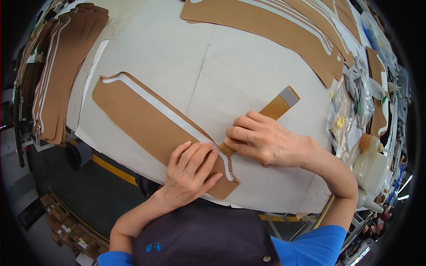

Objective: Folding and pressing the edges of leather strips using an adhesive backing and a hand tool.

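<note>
In the head view, your left hand (191, 170) lies flat, fingers side by side, on a brown panel (137, 124) set slantwise near the front edge of a pale worktable (248, 66). Your right hand (268, 142) pinches a flat amber tool (275, 106) with a grey end, its near tip at the panel's far edge, just beside your left fingertips. The panel looks thin, light and pliant, likely to crease rather than break at its narrow, curved end; the broad brown body seems the best place to press, clear of the white strip (153, 102) along its edge. How slippery it is, you cannot tell.

Around you, a stack of brown pieces (66, 84) lies left, brown panels (257, 22) beyond, clear plastic (341, 115) and a whitish jug (370, 170) right. A yellow line (115, 170) crosses the dark floor (100, 190).
</note>
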A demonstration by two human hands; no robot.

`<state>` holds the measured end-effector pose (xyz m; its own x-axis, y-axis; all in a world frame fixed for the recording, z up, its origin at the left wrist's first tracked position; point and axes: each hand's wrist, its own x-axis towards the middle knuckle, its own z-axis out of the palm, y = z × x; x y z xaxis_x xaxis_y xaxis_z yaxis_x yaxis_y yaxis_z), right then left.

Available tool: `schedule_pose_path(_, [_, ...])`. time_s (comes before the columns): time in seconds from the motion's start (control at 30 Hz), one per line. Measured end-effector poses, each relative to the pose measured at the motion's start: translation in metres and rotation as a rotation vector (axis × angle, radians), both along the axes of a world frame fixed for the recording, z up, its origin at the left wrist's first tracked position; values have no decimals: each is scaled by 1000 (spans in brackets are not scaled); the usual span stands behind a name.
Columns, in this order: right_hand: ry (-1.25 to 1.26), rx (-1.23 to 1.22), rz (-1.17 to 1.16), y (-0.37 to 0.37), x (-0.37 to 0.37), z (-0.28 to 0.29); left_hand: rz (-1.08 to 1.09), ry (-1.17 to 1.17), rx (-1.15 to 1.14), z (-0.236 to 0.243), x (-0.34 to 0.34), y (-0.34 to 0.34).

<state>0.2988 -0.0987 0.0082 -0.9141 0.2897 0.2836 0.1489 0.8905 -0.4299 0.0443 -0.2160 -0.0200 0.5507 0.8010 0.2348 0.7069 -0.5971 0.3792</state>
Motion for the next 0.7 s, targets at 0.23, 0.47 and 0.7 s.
schedule_pose_path(0.23, [7, 24, 28, 8, -10, -1, 79, 1, 39, 4, -7, 5])
schedule_pose_path(0.47, [-16, 11, 54, 21, -24, 2, 127, -22, 48, 13, -14, 15])
schedule_pose_path(0.7, [-28, 20, 73, 38, -41, 2, 133, -96, 2, -2, -26, 18])
